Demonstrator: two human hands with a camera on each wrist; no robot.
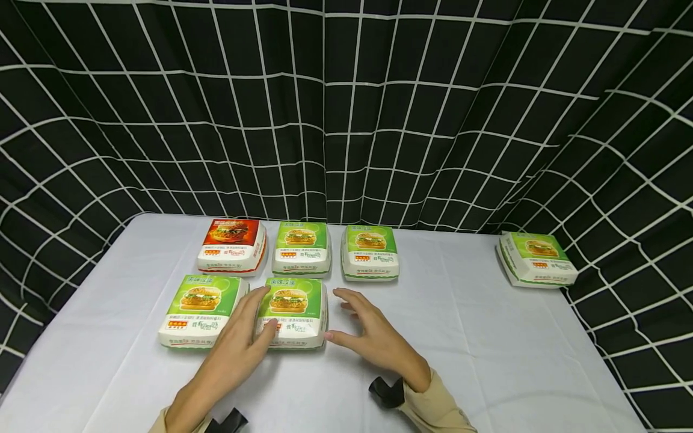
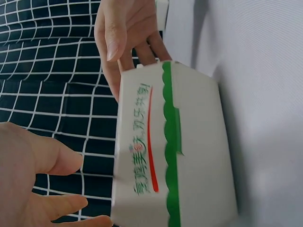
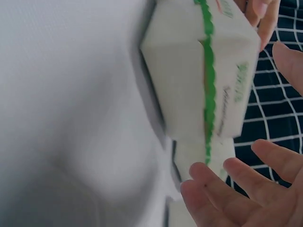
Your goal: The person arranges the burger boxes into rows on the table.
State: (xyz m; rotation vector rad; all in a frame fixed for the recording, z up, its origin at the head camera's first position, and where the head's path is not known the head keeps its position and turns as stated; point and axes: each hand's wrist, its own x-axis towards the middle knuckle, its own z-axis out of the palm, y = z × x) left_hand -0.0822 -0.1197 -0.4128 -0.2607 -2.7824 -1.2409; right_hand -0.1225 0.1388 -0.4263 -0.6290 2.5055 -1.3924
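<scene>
A green-and-white burger box [image 1: 292, 300] with a burger picture on its lid stands in the front row on the white cloth. My left hand [image 1: 235, 346] is over its left edge, fingers loosely spread. To the right of the box is my right hand [image 1: 379, 337], fingers relaxed and thumb close to its lower right corner. In the left wrist view, the box's front [image 2: 147, 142] shows a green scalloped edge and a red stroke. The right wrist view shows a box side [image 3: 227, 85], apart from the right fingers. Neither hand grips the box.
Another green box [image 1: 197, 307] sits left of it, partly behind my left hand. The back row has a red-topped box [image 1: 233, 246] and two green ones [image 1: 301, 249] [image 1: 370, 252]. One more green box [image 1: 538, 258] stands at the right edge. A black gridded curtain [image 1: 346, 108] surrounds the table.
</scene>
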